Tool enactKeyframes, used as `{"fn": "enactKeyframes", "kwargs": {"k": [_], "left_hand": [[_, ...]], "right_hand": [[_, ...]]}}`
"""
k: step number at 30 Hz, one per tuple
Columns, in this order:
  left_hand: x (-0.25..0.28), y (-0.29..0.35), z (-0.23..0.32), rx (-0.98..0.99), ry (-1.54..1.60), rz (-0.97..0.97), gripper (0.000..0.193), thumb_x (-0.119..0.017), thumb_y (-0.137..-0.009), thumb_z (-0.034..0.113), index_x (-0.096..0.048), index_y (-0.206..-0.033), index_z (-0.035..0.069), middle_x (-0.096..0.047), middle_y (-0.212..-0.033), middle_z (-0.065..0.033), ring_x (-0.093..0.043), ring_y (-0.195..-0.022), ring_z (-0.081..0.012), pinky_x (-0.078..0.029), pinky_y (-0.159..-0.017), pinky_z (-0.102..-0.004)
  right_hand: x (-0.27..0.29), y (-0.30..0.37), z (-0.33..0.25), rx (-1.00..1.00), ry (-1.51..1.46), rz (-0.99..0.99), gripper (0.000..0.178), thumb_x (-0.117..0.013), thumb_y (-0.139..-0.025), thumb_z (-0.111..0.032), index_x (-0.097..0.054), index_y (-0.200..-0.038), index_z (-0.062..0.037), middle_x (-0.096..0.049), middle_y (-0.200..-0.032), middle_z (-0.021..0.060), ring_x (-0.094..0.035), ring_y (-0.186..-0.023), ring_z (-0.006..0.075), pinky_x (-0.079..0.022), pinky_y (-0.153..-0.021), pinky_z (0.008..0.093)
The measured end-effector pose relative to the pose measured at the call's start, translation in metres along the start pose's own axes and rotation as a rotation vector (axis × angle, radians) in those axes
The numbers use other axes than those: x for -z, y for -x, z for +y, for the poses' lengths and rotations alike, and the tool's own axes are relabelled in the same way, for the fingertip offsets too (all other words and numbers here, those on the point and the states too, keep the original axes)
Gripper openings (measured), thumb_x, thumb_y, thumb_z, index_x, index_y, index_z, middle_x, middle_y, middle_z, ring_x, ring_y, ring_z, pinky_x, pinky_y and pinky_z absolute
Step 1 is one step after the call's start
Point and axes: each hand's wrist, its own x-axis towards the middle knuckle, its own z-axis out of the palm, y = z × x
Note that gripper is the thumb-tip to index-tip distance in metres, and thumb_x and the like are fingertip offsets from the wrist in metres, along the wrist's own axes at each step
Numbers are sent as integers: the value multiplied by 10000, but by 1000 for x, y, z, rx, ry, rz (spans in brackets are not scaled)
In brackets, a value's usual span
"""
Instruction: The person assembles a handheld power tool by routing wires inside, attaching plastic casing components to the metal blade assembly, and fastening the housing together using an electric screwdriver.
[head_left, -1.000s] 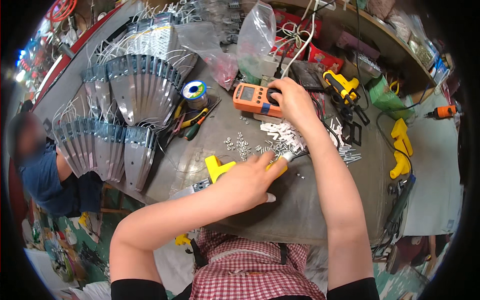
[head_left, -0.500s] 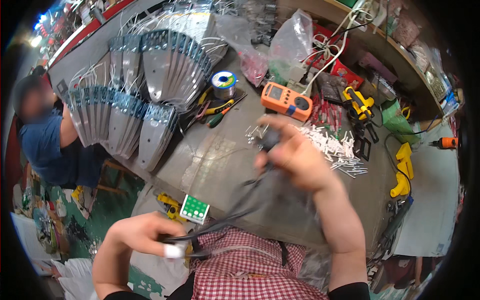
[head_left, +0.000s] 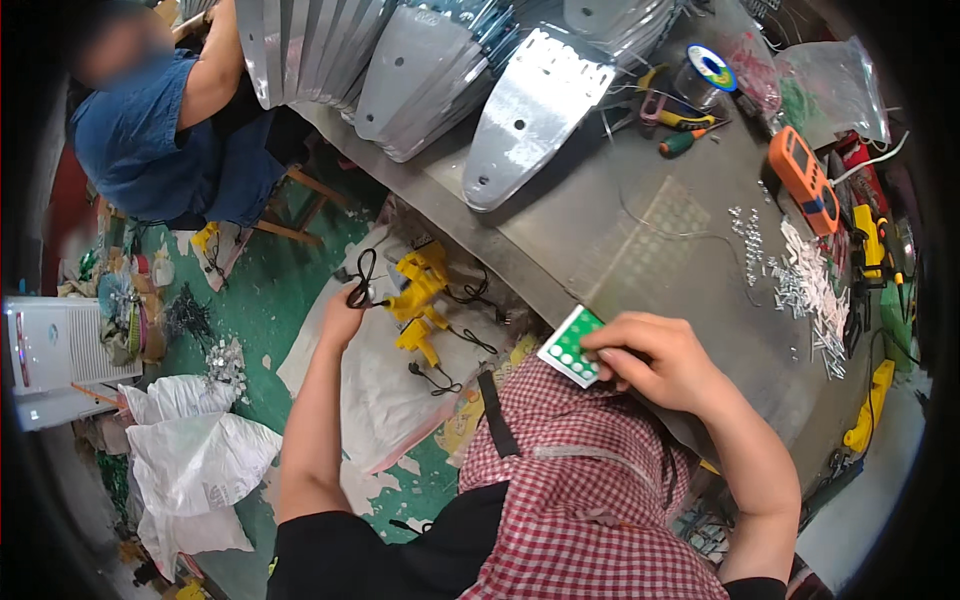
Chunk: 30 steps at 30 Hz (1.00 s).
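Observation:
My left hand [head_left: 343, 322] reaches down over the floor at the left, its fingers closed round a looped black cord [head_left: 364, 282]. Just right of it, several yellow gun-shaped tools [head_left: 415, 280] with bundled black cords lie on a pale sheet [head_left: 380, 400]. Whether the cord in my left hand belongs to one of these tools is hard to make out. At the table's near edge, my right hand [head_left: 665, 360] pinches a small white sheet with green dotted stickers [head_left: 571, 347] by its right side.
Stacked grey metal plates [head_left: 540, 110] crowd the far edge of the table [head_left: 520, 245]. Solder spool [head_left: 706, 72], screwdriver [head_left: 678, 145], orange meter [head_left: 803, 180] and a heap of small white pieces [head_left: 815, 285] lie rightward. A seated co-worker [head_left: 150, 130] is at the far left.
My view has swung left and down. My left hand has moved out over the floor with the cord. My right hand has let go of the cord and taken hold of the green sticker sheet.

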Motion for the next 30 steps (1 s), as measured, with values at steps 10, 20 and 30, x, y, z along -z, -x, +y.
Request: {"fn": "enactKeyframes", "kwargs": {"k": [10, 20, 30], "left_hand": [[38, -44, -1, 122, -11, 405, 219, -635, -831, 172, -643, -916, -30, -628, -788, -34, -560, -690, -134, -435, -640, -273], [-17, -55, -79, 316, 961, 548, 281, -591, -913, 353, -527, -849, 87, -467, -707, 18, -421, -617, -97, -385, -592, -248], [-91, -32, -97, 575, 593, 283, 659, -645, -867, 305, -407, -1343, -83, -580, -1195, -164, -563, -1086, -208, -460, -904, -298]], "right_hand": [[-9, 4, -4, -7, 84, 163, 225, -583, -779, 79, -687, -952, -20, -664, -800, 80, -641, -613, 135, -500, -545, 250], [-5, 3, -9, -69, 52, 194, 209, -543, -822, 58, -679, -972, 6, -662, -807, 100, -645, -622, 134, -499, -550, 247], [24, -44, -39, -117, 119, 561, 131, -591, -890, -76, -649, -983, -3, -653, -820, 49, -632, -699, 84, -504, -620, 247]]}}
